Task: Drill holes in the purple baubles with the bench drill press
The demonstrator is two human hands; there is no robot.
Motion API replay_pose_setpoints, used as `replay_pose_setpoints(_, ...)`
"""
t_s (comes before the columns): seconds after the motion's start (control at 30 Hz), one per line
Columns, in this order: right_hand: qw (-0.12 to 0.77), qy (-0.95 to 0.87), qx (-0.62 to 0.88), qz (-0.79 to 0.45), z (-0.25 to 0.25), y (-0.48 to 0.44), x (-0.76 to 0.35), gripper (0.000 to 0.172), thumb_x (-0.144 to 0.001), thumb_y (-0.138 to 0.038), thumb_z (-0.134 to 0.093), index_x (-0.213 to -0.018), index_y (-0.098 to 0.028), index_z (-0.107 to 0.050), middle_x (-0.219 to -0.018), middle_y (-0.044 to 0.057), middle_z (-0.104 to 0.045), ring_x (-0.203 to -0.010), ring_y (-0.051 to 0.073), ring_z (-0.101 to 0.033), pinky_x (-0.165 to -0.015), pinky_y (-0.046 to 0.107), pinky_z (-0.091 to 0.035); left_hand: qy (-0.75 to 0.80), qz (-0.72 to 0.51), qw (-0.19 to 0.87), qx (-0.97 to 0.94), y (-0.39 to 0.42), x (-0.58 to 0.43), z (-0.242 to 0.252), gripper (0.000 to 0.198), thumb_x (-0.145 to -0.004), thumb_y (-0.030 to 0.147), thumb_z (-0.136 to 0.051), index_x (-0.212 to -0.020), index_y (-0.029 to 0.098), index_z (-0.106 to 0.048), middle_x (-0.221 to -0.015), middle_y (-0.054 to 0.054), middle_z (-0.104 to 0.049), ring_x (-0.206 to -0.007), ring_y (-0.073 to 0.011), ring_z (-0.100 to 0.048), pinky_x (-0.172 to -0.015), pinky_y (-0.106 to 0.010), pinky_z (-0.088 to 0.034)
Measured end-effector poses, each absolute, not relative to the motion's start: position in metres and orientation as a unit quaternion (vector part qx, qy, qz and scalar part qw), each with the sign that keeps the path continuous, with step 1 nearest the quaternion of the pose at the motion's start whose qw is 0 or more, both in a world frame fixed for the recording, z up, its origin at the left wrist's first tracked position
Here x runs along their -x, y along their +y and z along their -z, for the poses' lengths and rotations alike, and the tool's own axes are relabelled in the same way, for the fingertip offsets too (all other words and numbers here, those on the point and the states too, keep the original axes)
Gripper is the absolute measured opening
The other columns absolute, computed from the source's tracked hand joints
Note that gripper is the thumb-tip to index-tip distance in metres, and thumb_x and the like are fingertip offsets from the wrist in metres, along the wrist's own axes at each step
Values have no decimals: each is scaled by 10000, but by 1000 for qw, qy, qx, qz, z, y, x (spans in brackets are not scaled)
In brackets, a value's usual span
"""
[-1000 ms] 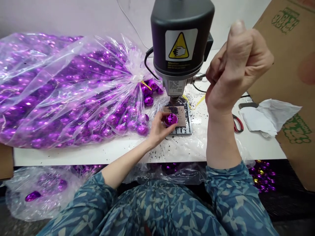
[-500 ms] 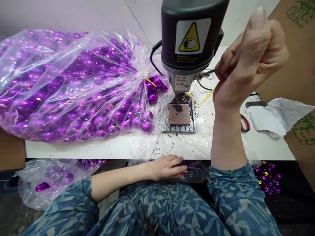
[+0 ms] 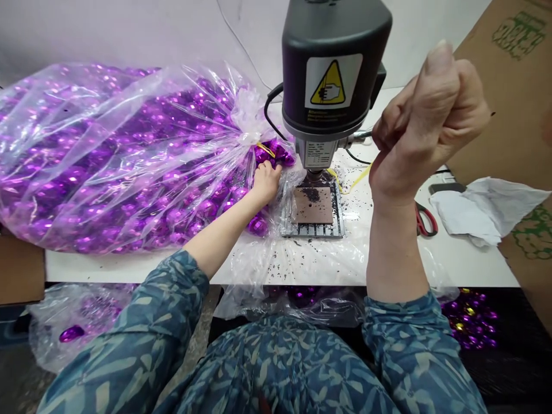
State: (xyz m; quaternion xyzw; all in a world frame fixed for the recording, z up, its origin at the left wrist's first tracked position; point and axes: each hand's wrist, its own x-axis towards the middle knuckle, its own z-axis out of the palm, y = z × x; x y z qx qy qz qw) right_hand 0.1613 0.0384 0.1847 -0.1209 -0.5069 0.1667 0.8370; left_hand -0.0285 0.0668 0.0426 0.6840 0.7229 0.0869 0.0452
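Note:
My right hand is closed around the lever on the side of a black bench drill press; the hand hides most of the grip. Under the press head, a brown board with a small hole lies on the slotted metal base, strewn with dark shavings. My left hand reaches to the mouth of a big clear plastic bag of shiny purple faceted balls. Its fingers curl onto loose purple balls left of the press; they seem closed on one, mostly hidden.
Red-handled scissors and white paper lie on the right of the white table. A cardboard box stands beyond. Below the table edge are a bag with purple pieces and more purple and gold balls.
My left hand has moved from the table's front edge up and left to the loose purple balls. My right hand stays on the lever. The view has shifted slightly.

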Motion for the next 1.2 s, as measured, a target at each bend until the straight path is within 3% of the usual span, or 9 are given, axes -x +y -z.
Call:
replay_pose_setpoints(0.1,834,-512,125,-164,-184,36,-162,474,-836,-491,-672,-575,-230,-374,-447,-95,-319,-347,51,-274,-406,278,-247,682,-255,147,-669,56,31,-46,416,-788,132,-727,-1187,187,-623,-1140,-143,-668,-1129,-348,-644,-998,-501,-510)
replay_pose_setpoints(0.17,829,-521,137,-154,-183,33,-162,503,-849,-509,-661,-570,-226,-355,-454,-91,-296,-356,50,-294,-415,270,-275,628,-378,268,-625,42,31,-50,420,-808,198,-756,-1204,196,-616,-1015,-81,-686,-998,-270,-682,-942,-442,-551)
replay_pose_setpoints(0.27,818,-528,194,-122,-183,30,-161,586,-855,-673,-541,-578,-224,-286,-472,-79,-237,-373,49,-283,-423,266,-288,544,-468,470,-514,19,24,-51,357,-864,275,-745,-1186,183,-619,-1018,-75,-722,-924,-196,-706,-874,-386,-591)
replay_pose_setpoints(0.33,818,-525,209,-109,-184,29,-160,614,-847,-725,-499,-583,-224,-262,-481,-71,-212,-377,54,-270,-425,274,-283,524,-483,538,-451,9,16,-46,348,-861,314,-774,-1140,170,-623,-1029,-86,-744,-905,-178,-719,-845,-363,-602)
replay_pose_setpoints(0.53,825,-527,148,-138,-184,28,-160,558,-856,-557,-646,-573,-215,-309,-473,-72,-256,-367,59,-293,-417,279,-279,523,-511,505,-459,-1,3,-22,466,-744,340,-902,-1079,175,-624,-966,-65,-763,-893,-177,-730,-876,-359,-596)
replay_pose_setpoints(0.93,819,-527,189,-126,-182,28,-160,629,-852,-686,-568,-599,-213,-239,-482,-62,-228,-380,59,-274,-419,285,-246,487,-509,379,-601,0,-13,2,474,-744,253,-874,-1145,203,-628,-1096,-79,-732,-973,-210,-708,-883,-397,-599)
replay_pose_setpoints(1.1,808,-534,225,-107,-181,27,-161,659,-848,-793,-438,-612,-224,-203,-484,-52,-199,-399,71,-282,-441,306,-257,473,-491,313,-661,-8,-19,7,458,-795,224,-818,-1201,210,-607,-1270,-113,-684,-1167,-248,-675,-1012,-452,-567)
replay_pose_setpoints(1.2,800,-535,255,-94,-182,26,-160,666,-852,-822,-378,-619,-230,-180,-490,-49,-184,-404,78,-270,-445,307,-269,475,-490,327,-654,-13,-23,6,462,-815,221,-808,-1222,224,-590,-1388,-120,-642,-1319,-259,-617,-1108,-468,-526)
